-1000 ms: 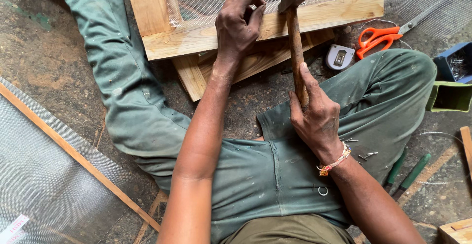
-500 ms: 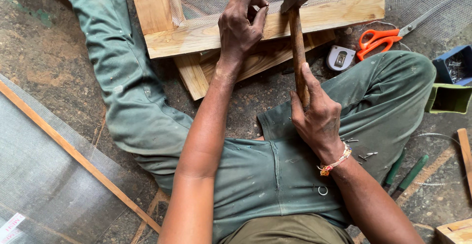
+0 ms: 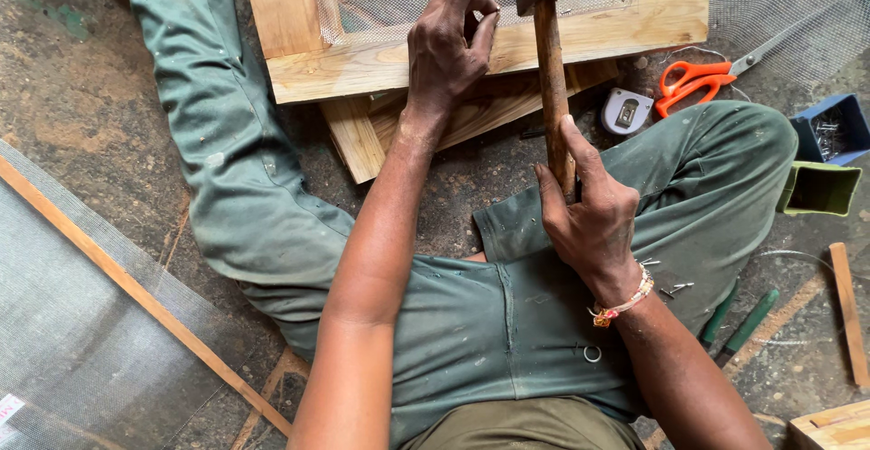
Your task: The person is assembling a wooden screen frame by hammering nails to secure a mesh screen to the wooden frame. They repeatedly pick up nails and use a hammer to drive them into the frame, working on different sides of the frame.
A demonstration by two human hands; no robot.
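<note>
Right now the right hand [image 3: 594, 223] is wrapped tight around the lower end of the wooden-handled hammer with dark metal head [image 3: 551, 60], wrist bent, head raised just above the pale wooden frame with grey wire mesh [image 3: 408, 60]. Farther out, the left hand [image 3: 447, 47] presses on the frame rail, fingers [image 3: 480, 15] pinched together; whether they pinch a nail, cannot tell. Best to strike short and square, fingertips clear. Beyond lie orange-handled scissors [image 3: 693, 83].

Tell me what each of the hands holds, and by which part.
Right hand: wooden-handled hammer, gripped low on its handle. Left hand: rests on the pale wooden frame; anything pinched cannot be told.
</note>
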